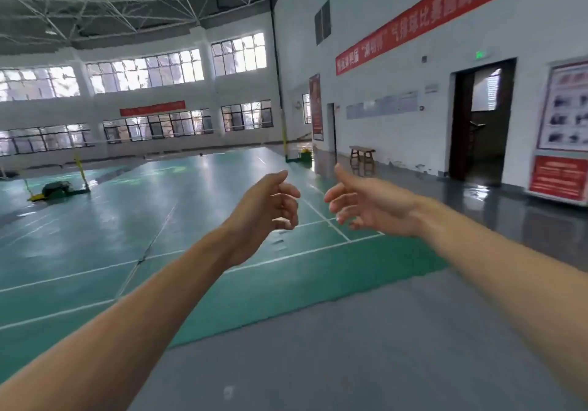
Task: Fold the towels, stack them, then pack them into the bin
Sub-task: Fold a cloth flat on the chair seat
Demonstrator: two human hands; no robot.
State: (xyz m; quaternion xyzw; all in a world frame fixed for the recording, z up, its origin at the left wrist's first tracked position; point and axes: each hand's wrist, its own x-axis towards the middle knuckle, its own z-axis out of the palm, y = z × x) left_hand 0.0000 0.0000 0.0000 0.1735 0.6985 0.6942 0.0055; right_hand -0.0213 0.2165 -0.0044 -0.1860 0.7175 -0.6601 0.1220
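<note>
Both arms reach forward at chest height over a sports hall floor. My left hand [269,208] has its fingers loosely curled and apart, holding nothing. My right hand [366,205] faces it a short gap away, thumb up and fingers spread, also with nothing in it. No towel and no bin appear in the head view.
A green court floor [127,229] with white lines stretches ahead, with grey floor [350,347] near me. A wooden bench [362,154] stands by the right wall beside an open dark doorway [480,124]. Yellow net posts on green bases [60,189] stand at left.
</note>
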